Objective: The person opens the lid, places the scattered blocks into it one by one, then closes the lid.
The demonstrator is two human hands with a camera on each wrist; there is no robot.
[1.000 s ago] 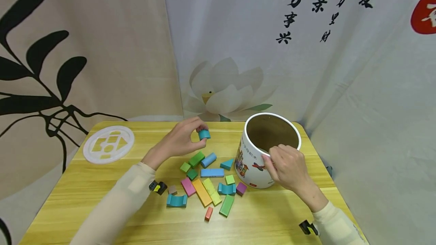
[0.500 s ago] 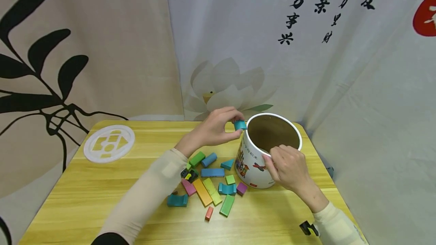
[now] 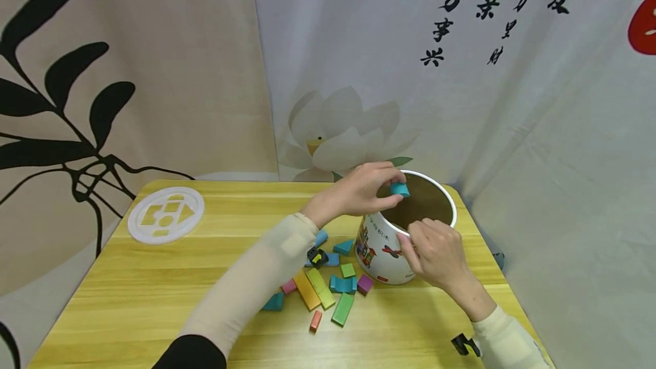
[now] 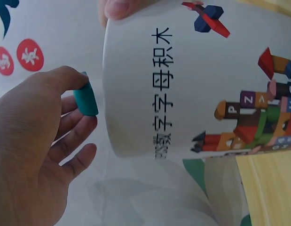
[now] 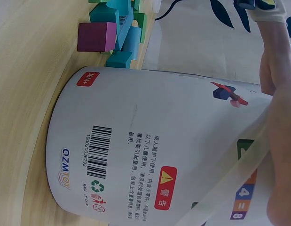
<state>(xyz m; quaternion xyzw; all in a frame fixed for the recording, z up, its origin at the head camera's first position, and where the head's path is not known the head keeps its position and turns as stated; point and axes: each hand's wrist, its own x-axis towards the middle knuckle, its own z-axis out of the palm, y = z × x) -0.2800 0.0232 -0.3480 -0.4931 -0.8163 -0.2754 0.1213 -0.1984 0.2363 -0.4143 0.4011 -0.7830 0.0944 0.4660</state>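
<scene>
A small teal block (image 3: 400, 189) is pinched between the thumb and fingers of my left hand (image 3: 366, 189), over the mouth of a white printed bucket (image 3: 381, 249). In the left wrist view the teal block (image 4: 85, 98) shows between the thumb and fingertips, close beside the bucket's rim. My right hand (image 3: 435, 249) grips the near rim of the bucket, thumb on the outside and fingers curled over the edge. In the right wrist view the bucket (image 5: 136, 141) stands upright on the table, its barcode side showing.
Several coloured blocks lie left of the bucket, among them a green block (image 3: 342, 309), an orange block (image 3: 307, 290) and a purple cube (image 3: 365, 284). My left forearm hides some of them. A white disc with cut-out shapes (image 3: 192, 224) lies at the table's back left.
My left hand has carried the teal block rightward from above the loose blocks to over the bucket's mouth. The right hand keeps its hold on the rim.
</scene>
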